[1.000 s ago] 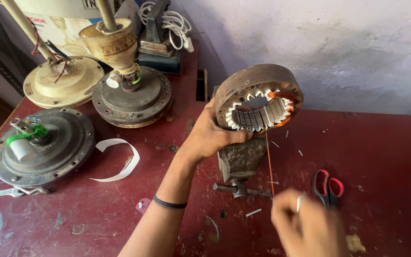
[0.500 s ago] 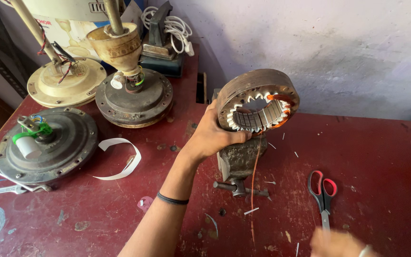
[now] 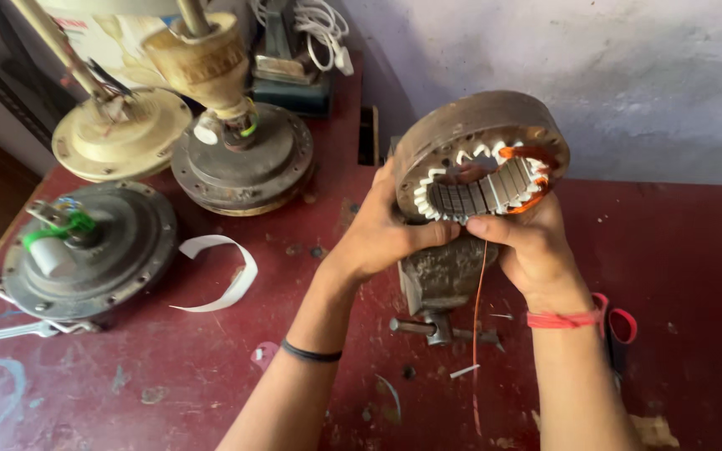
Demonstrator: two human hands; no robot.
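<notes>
Both hands grip stator (image 3: 482, 163) on vise (image 3: 440, 280): left hand (image 3: 386, 230) its rim, right hand (image 3: 532, 246) pinching copper wire (image 3: 478, 334); scissors (image 3: 620, 330) half-hidden behind right wrist, fan motors (image 3: 240, 159) left

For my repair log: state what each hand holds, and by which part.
Left hand grips the round motor stator by its lower left rim; right hand holds its lower rim, fingertips beside the copper wire.
</notes>
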